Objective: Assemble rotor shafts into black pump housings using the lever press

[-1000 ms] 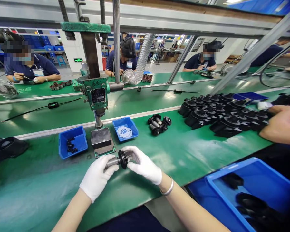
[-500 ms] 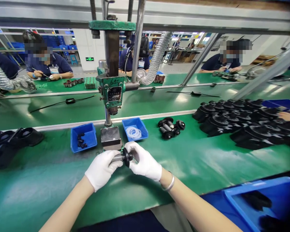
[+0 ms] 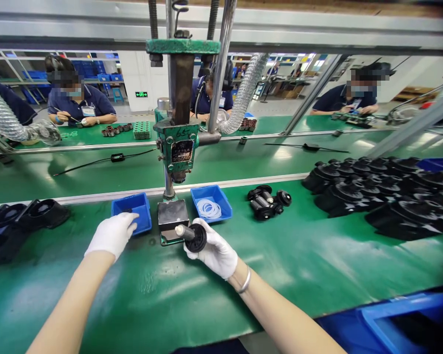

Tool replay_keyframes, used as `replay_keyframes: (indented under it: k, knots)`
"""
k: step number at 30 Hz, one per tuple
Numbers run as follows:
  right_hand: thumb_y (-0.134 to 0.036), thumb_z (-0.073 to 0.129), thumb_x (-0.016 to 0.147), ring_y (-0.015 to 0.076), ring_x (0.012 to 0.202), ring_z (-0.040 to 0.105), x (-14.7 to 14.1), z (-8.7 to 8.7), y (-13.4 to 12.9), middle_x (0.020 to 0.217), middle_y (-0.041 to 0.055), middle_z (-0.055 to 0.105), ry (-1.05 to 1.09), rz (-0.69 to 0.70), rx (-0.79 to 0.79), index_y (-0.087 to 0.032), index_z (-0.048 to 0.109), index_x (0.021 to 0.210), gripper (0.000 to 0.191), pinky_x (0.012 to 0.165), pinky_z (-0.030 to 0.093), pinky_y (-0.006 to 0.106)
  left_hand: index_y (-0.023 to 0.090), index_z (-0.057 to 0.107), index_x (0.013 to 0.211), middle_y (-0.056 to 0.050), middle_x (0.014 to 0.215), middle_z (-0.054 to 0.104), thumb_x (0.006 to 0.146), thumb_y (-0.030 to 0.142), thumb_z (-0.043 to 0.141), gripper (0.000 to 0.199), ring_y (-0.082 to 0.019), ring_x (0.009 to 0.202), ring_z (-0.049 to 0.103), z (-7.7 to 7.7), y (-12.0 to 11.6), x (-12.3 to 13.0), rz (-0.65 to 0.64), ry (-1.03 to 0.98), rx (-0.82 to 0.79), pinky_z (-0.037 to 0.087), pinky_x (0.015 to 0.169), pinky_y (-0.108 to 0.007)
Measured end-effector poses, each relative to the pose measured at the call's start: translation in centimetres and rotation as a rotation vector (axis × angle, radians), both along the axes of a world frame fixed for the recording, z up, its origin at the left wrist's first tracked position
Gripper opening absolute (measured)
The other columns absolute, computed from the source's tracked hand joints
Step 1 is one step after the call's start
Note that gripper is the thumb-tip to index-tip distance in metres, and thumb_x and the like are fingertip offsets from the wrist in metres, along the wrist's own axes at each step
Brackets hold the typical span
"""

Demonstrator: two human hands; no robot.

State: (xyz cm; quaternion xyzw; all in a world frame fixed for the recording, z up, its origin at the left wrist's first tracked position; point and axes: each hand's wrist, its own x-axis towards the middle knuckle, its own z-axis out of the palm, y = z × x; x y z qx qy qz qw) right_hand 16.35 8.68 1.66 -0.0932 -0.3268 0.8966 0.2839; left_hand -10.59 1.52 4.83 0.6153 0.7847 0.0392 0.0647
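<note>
Gripping a black disc on a grey shaft (image 3: pixel 197 238) in the right hand (image 3: pixel 214 250)
The shaft points left to a pale tip, near the press block (image 3: pixel 173 212); bare green table (image 3: pixel 192 300) spreads to the front edge; the disc sits between right thumb and fingers, while the left hand (image 3: pixel 110 236) reaches over a blue bin (image 3: pixel 143 209), its grasp impossible to tell

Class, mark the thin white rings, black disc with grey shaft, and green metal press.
Thin white rings (image 3: pixel 209 210): head view, on the heap.
Black disc with grey shaft (image 3: pixel 198 239): head view, on the disc.
Green metal press (image 3: pixel 182 151): head view, on its nameplate.
</note>
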Motion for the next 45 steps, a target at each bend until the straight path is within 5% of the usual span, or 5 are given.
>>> replay_keyframes:
  k: [13,18,24,31,45]
  knots:
    - [-0.033,0.069,0.072,0.0163,0.071,0.054,1.7,-1.7,0.9,0.104,0.0056,0.062,0.119,0.101,-0.316,-0.025,0.052,0.104,0.037,0.062,0.036,0.027,0.017,0.070,0.104,-0.015,0.114,0.068,0.087,0.021,0.052,0.026,-0.029,0.100,0.067,-0.4,3.9,-1.0,-0.082,-0.046,-0.121,0.050,0.092,-0.043]
    - [-0.033,0.072,0.073,0.0184,0.070,0.059,1.6,-1.1,0.6,0.097,0.0039,0.059,0.070,0.032,-0.098,-0.022,0.049,0.097,0.035,0.063,0.040,0.030,0.016,0.067,0.110,-0.008,0.099,0.069,0.082,0.041,0.065,0.038,-0.019,0.084,0.068,0.0,-0.1,3.2,0.229,-1.249,0.439,0.058,0.081,-0.033]
    - [-0.032,0.081,0.069,0.0135,0.065,0.050,1.1,-0.5,-0.4,0.082,-0.0024,0.047,-0.132,-0.143,0.088,-0.022,0.045,0.086,0.041,0.058,0.043,0.026,0.013,0.070,0.096,-0.005,0.091,0.066,0.070,0.020,0.083,0.029,-0.008,0.071,0.064,-1.7,-2.2,8.1,0.435,-2.121,0.445,0.057,0.070,-0.019]
    - [-0.042,0.081,0.065,0.0149,0.075,0.042,1.1,-1.1,-0.4,0.084,-0.0010,0.045,-0.229,-0.340,0.354,-0.021,0.043,0.086,0.048,0.067,0.038,0.025,0.012,0.068,0.088,-0.003,0.084,0.062,0.077,0.024,0.078,0.020,-0.004,0.061,0.056,-2.7,-1.9,9.5,0.374,-2.202,0.437,0.054,0.060,-0.016]
    - [-0.017,0.062,0.061,0.0144,0.071,0.038,0.7,-1.8,-0.4,0.081,-0.0021,0.041,-0.368,-0.413,0.492,-0.022,0.041,0.085,0.032,0.065,0.034,0.026,0.011,0.060,0.080,0.000,0.071,0.059,0.097,0.015,0.047,0.022,-0.001,0.046,0.048,-3.0,-0.5,12.0,0.780,-2.283,0.519,0.042,0.043,-0.012]
